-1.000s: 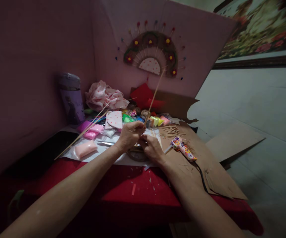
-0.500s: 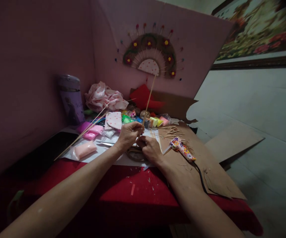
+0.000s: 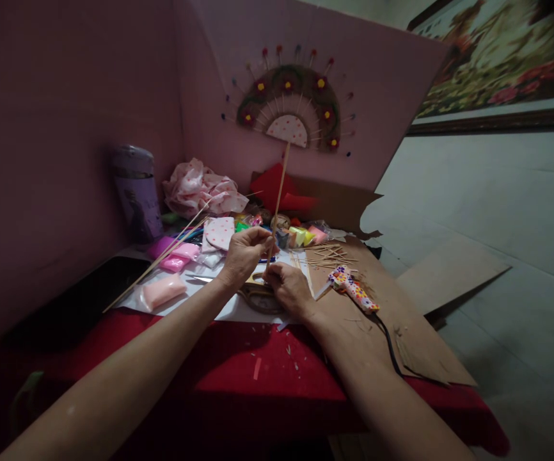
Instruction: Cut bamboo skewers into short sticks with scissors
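My left hand (image 3: 244, 255) pinches a long thin wooden skewer (image 3: 277, 200) that stands almost upright, its tip reaching toward the fan-shaped craft (image 3: 290, 105) on the pink board. My right hand (image 3: 289, 288) is closed low on the same skewer's bottom end, just above a round brownish piece (image 3: 258, 299) lying on white paper (image 3: 195, 294). Both hands work over the red-covered table (image 3: 258, 371).
Packets of coloured clay (image 3: 164, 289), crumpled dotted cloth (image 3: 200, 187), a purple tumbler (image 3: 137, 192) and several loose skewers (image 3: 162, 256) crowd the back left. Short sticks (image 3: 327, 253) and a dotted glue gun (image 3: 354, 289) lie on brown cardboard (image 3: 402, 333) at right.
The skewer has swung from leaning right to nearly upright. My left hand has lifted slightly and turned, while my right hand stays low at the skewer's base.
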`<state>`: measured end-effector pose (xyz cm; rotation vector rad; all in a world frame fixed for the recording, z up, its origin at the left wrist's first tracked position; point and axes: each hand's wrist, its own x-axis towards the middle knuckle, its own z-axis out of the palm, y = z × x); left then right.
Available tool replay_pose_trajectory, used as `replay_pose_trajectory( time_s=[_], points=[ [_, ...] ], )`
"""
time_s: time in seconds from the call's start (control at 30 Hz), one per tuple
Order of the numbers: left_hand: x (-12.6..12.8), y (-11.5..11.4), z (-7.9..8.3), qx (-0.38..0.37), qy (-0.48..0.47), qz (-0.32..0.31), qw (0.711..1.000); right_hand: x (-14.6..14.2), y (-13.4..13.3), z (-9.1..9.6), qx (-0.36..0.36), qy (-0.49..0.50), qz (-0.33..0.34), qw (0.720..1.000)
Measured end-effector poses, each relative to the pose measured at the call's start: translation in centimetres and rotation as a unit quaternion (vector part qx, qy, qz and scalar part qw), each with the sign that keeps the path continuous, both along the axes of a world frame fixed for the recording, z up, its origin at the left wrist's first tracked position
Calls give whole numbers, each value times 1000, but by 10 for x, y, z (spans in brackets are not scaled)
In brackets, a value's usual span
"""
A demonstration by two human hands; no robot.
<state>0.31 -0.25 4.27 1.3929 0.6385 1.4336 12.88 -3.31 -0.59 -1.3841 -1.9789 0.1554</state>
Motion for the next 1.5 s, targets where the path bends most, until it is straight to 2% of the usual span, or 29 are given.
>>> replay_pose_trajectory(
  time_s=[0.27, 0.53, 0.8, 0.97, 1.13, 1.3, 1.37, 1.5],
  points=[
    [-1, 0, 9, -13, -41, 43, 998, -1, 0, 0, -14, 11, -12, 1000],
    [-5, 1, 11, -23, -64, 75, 995, -1, -1, 2, -13, 34, 19, 999],
    [-6, 4, 6, 5, -51, 63, 997, 0, 0, -2, -28, 41, 34, 998],
    [-6, 5, 7, -9, -52, 47, 998, 1, 2, -2, -50, 56, 34, 997],
    [-4, 7, 1, -55, -41, 20, 997, 2, 7, -5, -66, 105, 26, 992],
    [0, 11, -10, -94, -6, -4, 996, 3, 13, -7, -47, 175, 33, 983],
    [2, 11, -11, -101, -2, -7, 995, 3, 13, -5, -55, 213, 51, 974],
    [0, 10, -10, -100, -5, -12, 995, 0, 6, 3, -118, 296, 112, 941]
  ],
)
